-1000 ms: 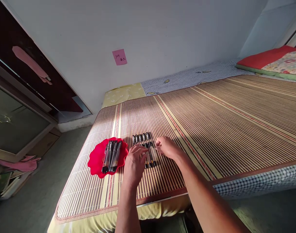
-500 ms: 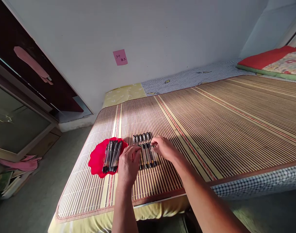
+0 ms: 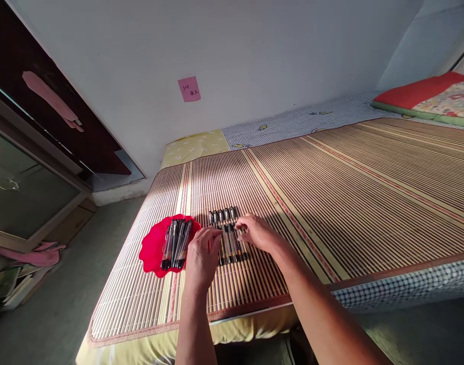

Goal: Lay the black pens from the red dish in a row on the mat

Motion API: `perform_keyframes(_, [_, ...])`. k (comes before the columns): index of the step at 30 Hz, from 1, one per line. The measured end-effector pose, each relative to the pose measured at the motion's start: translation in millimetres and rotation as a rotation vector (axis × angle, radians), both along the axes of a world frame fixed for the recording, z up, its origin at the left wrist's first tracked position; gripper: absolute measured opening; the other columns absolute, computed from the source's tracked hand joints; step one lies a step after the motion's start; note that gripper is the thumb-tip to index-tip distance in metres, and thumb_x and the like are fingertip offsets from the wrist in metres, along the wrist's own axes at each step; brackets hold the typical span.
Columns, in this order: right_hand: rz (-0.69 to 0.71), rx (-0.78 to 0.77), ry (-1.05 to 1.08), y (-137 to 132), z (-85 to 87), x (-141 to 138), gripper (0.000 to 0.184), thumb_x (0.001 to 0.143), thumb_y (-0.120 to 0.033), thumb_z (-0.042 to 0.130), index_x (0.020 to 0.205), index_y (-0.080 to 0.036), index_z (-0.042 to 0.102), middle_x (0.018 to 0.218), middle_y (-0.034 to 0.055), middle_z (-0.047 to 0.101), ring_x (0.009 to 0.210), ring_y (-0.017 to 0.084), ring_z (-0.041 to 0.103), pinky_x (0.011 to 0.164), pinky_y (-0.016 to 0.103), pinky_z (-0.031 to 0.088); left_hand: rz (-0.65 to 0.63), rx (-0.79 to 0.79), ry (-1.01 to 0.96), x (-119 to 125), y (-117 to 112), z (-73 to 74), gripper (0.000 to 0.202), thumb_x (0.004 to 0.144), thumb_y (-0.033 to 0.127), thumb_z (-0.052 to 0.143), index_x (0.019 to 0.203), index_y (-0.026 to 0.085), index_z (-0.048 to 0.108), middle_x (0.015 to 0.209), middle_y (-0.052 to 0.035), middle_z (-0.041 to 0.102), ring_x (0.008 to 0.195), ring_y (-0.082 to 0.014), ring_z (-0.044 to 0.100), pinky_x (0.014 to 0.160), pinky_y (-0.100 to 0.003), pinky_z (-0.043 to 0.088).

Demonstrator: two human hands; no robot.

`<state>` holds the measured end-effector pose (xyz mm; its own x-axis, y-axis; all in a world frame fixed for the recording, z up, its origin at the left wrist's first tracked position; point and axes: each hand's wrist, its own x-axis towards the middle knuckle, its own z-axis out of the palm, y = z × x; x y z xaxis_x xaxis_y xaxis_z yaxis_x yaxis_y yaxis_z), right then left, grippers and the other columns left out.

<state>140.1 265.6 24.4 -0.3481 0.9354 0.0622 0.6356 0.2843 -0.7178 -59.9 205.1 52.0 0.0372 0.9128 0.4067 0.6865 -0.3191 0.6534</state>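
Several clear-barrelled pens (image 3: pixel 232 248) with dark tips lie side by side on the slatted mat (image 3: pixel 293 213), tips toward me. Just beyond them is a matching row of black pen caps (image 3: pixel 221 215). My left hand (image 3: pixel 202 251) is at the left end of the pen row, thumb and forefinger drawn together at the pens' far ends; what lies between them is hidden. Across from it, my right hand (image 3: pixel 254 230) curls at the right end, thumb and forefinger apart beside the outermost pen. Left of my hands, a red scalloped plate (image 3: pixel 151 247) carries capped black pens (image 3: pixel 176 243).
The mat covers a bed whose near edge has a yellow cloth (image 3: pixel 255 327). A folded red and floral quilt (image 3: pixel 425 95) lies at the far right. The wall behind bears a pink note (image 3: pixel 189 89). A glass-fronted cabinet (image 3: pixel 27 187) stands on the left.
Both hands stay almost in place; the right fingers shift very slightly left against the pen row. Plate and caps keep their places.
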Motion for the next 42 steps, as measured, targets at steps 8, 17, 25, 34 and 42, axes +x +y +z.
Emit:
perform_keyframes(8, [-0.138,-0.014,0.109,6,8.2,11,0.013,0.089,-0.007,0.07,0.095,-0.016,0.077,0.096,0.0056,0.078,0.085,0.017,0.071,0.075,0.027,0.051,-0.009,-0.012,-0.018,-3,0,-1.2,0.018,0.094,0.024,0.058,0.095,0.022,0.076,0.103,-0.0064,0.078,0.102,-0.0238,0.072,0.094,-0.038,0.055])
perform_keyframes(17, [-0.203,0.023,0.123,11,5.5,12,0.009,0.088,-0.013,0.067,0.083,-0.017,0.073,0.086,0.0056,0.077,0.08,0.019,0.07,0.072,0.027,0.049,-0.031,-0.142,-0.027,4,-5,7.2,0.018,0.092,0.021,0.058,0.086,0.021,0.076,0.089,-0.004,0.076,0.088,-0.0218,0.071,0.083,-0.034,0.053])
perform_keyframes(25, [-0.203,0.023,0.194,11,8.8,14,0.013,0.091,-0.024,0.061,0.081,-0.019,0.067,0.083,0.0049,0.073,0.076,0.019,0.068,0.067,0.029,0.048,-0.017,-0.238,-0.079,4,-9,8.6,0.016,0.089,0.022,0.061,0.087,0.021,0.076,0.088,-0.0026,0.077,0.078,-0.0192,0.07,0.074,-0.031,0.054])
perform_keyframes(34, [-0.191,0.049,0.205,8,15.1,15,0.013,0.091,-0.024,0.06,0.081,-0.019,0.067,0.083,0.0051,0.074,0.077,0.02,0.068,0.068,0.029,0.048,0.64,-0.086,0.245,-76,-2,-16.7,0.017,0.085,0.036,0.068,0.09,0.02,0.072,0.085,-0.0077,0.073,0.081,-0.0296,0.069,0.066,-0.036,0.049])
perform_keyframes(42, [-0.2,0.029,0.246,11,12.8,14,0.011,0.09,-0.02,0.063,0.08,-0.018,0.069,0.082,0.005,0.074,0.078,0.019,0.068,0.069,0.029,0.047,0.682,-0.213,0.236,-74,5,-21.2,0.015,0.08,0.033,0.07,0.07,0.022,0.066,0.065,-0.0059,0.07,0.064,-0.0286,0.065,0.057,-0.033,0.038])
